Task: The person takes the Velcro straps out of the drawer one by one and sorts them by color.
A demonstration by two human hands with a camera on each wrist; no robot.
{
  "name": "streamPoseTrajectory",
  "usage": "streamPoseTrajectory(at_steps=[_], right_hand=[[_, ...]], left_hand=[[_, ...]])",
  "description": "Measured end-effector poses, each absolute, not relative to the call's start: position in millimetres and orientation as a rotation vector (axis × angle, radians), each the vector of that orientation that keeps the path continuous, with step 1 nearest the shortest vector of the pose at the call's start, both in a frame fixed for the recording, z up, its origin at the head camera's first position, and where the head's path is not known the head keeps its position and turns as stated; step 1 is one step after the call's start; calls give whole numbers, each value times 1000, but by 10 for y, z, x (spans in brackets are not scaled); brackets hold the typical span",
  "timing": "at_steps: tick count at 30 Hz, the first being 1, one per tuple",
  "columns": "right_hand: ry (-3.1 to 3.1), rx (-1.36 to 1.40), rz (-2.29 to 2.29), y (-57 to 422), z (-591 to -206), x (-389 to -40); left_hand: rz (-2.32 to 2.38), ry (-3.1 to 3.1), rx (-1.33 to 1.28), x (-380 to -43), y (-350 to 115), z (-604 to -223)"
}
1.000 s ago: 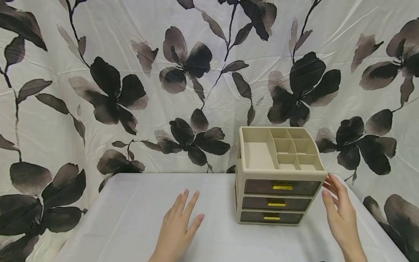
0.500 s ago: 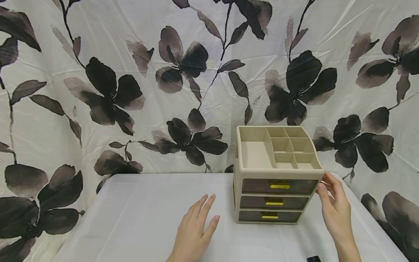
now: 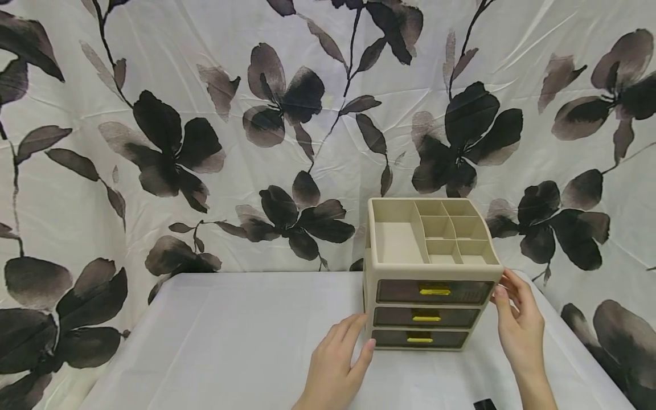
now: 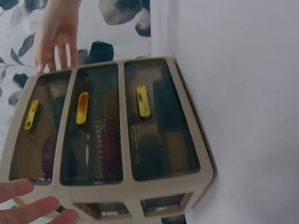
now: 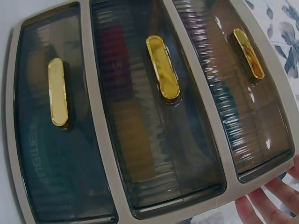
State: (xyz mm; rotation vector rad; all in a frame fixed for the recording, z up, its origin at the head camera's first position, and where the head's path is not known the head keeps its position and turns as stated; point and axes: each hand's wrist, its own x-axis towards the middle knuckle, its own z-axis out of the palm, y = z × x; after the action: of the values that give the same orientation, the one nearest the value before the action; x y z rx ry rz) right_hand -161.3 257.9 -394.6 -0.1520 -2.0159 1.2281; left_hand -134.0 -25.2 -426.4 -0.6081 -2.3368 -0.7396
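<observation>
A cream desktop drawer organizer [image 3: 435, 268] stands upright on the white-covered table. Its front has three dark see-through drawers with gold handles, all pushed in; coloured items show dimly behind the fronts in the right wrist view. My left hand [image 3: 335, 361] is at the organizer's lower left side, fingers extended and fingertips right at its edge. On the opposite side, my right hand [image 3: 521, 330] has its loosely bent fingers against the upper right wall. The right fingertips [image 5: 266, 205] show along that side, partly hidden behind it.
On top, the organizer has one large compartment [image 3: 397, 233] and several small ones. A small black object [image 3: 484, 404] lies at the front edge of view. The white tabletop [image 3: 246, 330] stretches left, and a floral curtain [image 3: 215, 85] hangs behind it.
My left hand has moved right, from the middle of the tabletop to the organizer's left side. My right hand has come in from slightly apart to touch its right side.
</observation>
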Motion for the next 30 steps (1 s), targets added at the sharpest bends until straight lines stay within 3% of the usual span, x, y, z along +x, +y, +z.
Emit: streamPoseTrajectory(at_steps=[22,30], right_hand=[[-1956,-167,1266,2590,-3998,-1671],[-1948,-165,1265,2590,-4000,-1673]], left_hand=[[-1719,-2367,-693,-1551,323,-4093],[-2027,-2291,-597,-1630,483,-4021]])
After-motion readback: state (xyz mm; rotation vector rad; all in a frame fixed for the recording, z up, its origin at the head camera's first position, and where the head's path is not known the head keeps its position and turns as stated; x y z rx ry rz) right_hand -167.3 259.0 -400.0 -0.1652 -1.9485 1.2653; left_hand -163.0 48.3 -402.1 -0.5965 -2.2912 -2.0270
